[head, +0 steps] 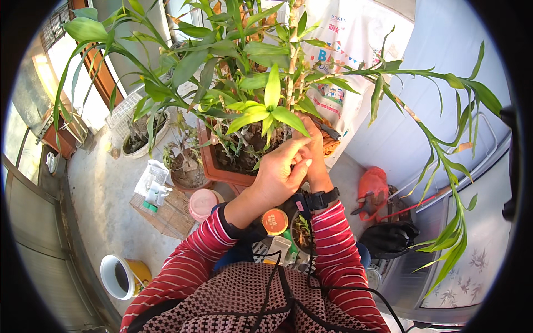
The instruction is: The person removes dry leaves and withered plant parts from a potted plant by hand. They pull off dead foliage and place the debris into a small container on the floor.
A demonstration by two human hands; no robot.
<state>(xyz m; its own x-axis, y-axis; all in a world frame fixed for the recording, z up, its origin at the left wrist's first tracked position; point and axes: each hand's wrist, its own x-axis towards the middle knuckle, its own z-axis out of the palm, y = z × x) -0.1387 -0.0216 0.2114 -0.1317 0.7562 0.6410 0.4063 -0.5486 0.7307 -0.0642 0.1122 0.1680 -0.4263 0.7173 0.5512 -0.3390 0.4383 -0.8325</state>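
Note:
A large leafy potted plant (272,112) with cane-like stems grows from a terracotta-coloured rectangular planter (229,178) in front of me. My left hand (280,170) is over the planter's near right side, its fingers curled against my right hand. Beyond it, my right hand (311,135) reaches in beside a pale stem (291,79). Bright leaves (270,112) and the left hand partly cover its fingers, so what they hold cannot be seen. Just right of that hand, a dark tool handle (330,130) lies over an orange-brown cloth (331,146).
Long leafy branches spread left and right. A printed white sack (347,87) stands behind. On the floor are a yellow bucket (139,277), a pink lidded tub (202,205), a wire rack (160,212), a red bag (372,189) and a black bag (389,239). Black cables (310,260) hang by my arms.

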